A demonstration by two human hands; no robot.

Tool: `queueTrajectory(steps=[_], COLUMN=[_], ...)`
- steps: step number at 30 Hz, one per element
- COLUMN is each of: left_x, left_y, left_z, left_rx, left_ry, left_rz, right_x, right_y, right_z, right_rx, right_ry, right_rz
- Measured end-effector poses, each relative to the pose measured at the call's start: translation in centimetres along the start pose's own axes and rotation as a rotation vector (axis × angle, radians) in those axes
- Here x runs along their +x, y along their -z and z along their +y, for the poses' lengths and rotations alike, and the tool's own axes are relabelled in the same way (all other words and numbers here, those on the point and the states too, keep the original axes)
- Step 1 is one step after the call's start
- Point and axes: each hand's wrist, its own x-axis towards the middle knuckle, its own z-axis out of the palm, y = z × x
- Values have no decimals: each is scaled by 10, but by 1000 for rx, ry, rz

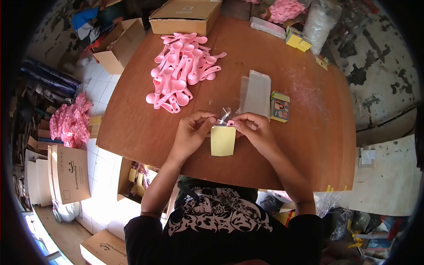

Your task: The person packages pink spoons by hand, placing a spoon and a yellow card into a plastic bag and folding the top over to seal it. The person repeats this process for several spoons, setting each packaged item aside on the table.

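A pale yellow card (223, 141) lies near the table's front edge, with clear plastic film (226, 115) at its upper end. My left hand (195, 128) pinches the film at the card's upper left corner. At the upper right corner my right hand (253, 129) has thumb and finger closed on a small pink piece (231, 123), perhaps a spoon handle. Clear plastic bags (258, 92) lie just beyond my right hand, beside a small stack of printed cards (280, 107). A heap of pink spoons (179, 70) lies farther back on the left.
The brown table (309, 145) holds a closed cardboard box (185, 17) at the back left, and a plastic pack (267, 27) and yellow boxes (298, 39) at the back right. An open carton (118, 48) stands beyond the left edge. Another person is partly visible at the upper left.
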Motion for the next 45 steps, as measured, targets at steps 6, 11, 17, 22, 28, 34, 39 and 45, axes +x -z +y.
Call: queueTrajectory(steps=[6,11,17,22,28,34,39,45], left_x=[1,0,1,0,-2,-4,-51,-157], left_y=[4,9,13,14,12,7,33,119], left_z=[-3,-11,-12,-12,-3,-1,19,39], left_rx=[10,18,77,136,-65,166,287,492], left_ry=[-72,-88,-132,-114,-9,-19,-93,143], left_rz=[-15,-31,-48,-55,-57,-86,-82,-206], right_x=[2,5,8,6,5,1,-19,0], right_y=[6,14,16,18,16,4,-3,42], right_z=[11,13,13,10,6,8,-5,-31], right_rx=[16,21,-54,-259,-295,-245,-148,-831], right_ry=[86,97,196,260,338,316,166,323], right_rz=[-13,-90,-157,-165,-152,-166,-335,-39])
